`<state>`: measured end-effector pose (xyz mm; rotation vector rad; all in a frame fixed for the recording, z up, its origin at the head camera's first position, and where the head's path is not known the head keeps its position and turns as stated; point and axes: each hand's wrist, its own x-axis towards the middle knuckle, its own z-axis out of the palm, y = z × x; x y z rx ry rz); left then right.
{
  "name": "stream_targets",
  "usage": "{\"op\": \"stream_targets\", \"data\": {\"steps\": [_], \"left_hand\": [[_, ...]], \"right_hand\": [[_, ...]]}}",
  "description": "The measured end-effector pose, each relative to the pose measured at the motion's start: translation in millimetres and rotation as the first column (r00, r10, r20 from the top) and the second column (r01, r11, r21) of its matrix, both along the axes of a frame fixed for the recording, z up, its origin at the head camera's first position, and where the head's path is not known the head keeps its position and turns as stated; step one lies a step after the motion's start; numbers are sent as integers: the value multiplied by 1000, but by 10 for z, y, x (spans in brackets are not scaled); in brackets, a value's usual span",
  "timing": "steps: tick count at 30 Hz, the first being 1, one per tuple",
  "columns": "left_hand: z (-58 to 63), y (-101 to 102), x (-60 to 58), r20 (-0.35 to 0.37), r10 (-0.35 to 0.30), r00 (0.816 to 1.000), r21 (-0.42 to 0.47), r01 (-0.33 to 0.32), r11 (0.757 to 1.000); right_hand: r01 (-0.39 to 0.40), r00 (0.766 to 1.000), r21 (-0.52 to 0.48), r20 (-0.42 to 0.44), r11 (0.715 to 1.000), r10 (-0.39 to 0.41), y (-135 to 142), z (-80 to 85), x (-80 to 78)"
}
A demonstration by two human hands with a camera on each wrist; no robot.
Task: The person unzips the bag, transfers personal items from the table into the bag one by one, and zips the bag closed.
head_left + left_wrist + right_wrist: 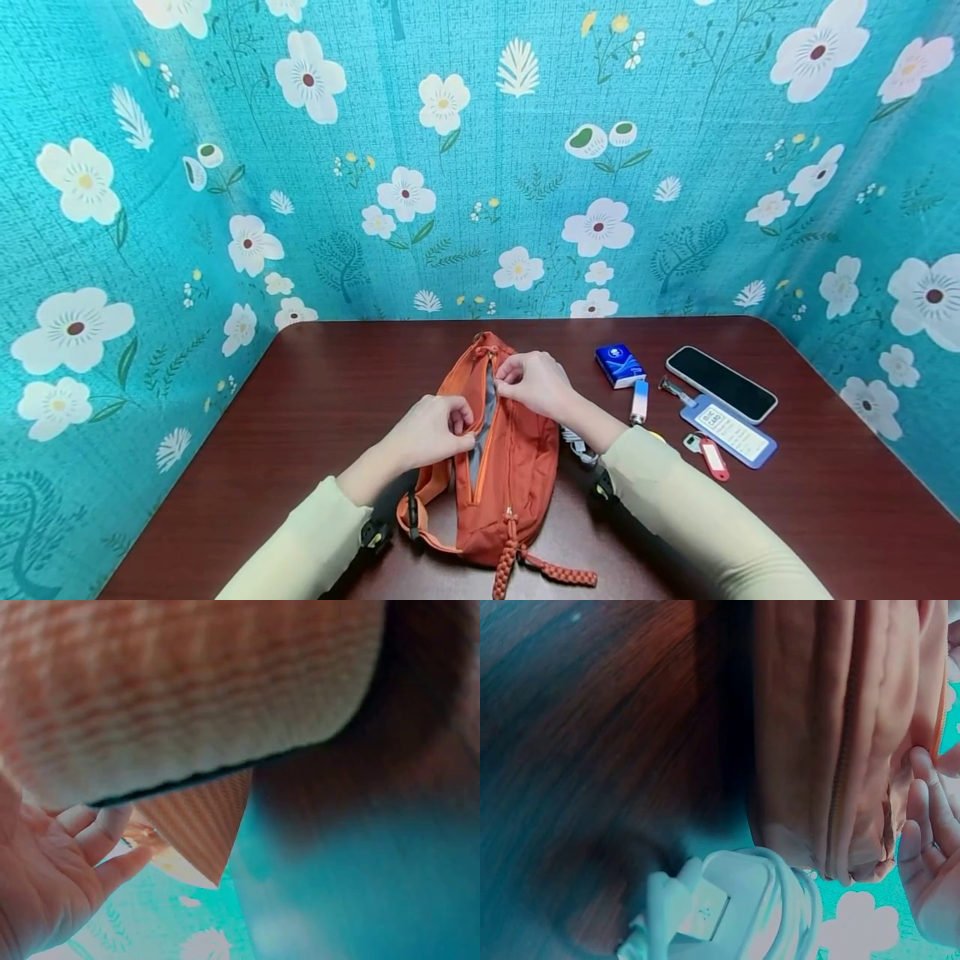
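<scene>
A rust-orange sling bag (534, 458) lies on the table with its long front zipper undone, and grey lining (487, 408) shows in the gap. My left hand (431, 429) pinches the left edge of that opening. Higher up, my right hand (534, 382) pinches the opposite edge near the zipper's top end. Braided cords (558, 573) hang from the bag's lower end, and a strap with a black buckle (413, 515) loops out at its left. The right wrist view shows the bag's side (802, 735) close up, the right fingers (922, 787) against its fabric. Whatever lies inside is hidden.
A white charger with coiled cable (742, 907) sits beside the bag. Further right lie a blue tissue pack (620, 367), a small blue-and-pink stick-shaped item (639, 402), a phone (722, 383), a card holder (729, 429) and a red key tag (714, 460). Floral cloth (465, 208) hangs behind.
</scene>
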<state>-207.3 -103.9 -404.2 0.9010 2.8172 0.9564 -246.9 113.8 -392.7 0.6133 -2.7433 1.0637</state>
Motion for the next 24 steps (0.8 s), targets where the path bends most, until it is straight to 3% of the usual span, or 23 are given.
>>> {"op": "stream_targets", "data": {"steps": [12,18,24], "left_hand": [[-22,96,-66,-58,13,998,11,-13,1000],[-16,118,-90,-77,55,995,-4,-56,998],[49,14,-48,-144,142,979,62,-134,989]], "right_hand": [[-35,999,-20,20,999,35,6,-14,-23],[-71,997,-46,27,996,72,13,-14,-25],[-67,997,-34,25,997,68,110,-6,-43]]}}
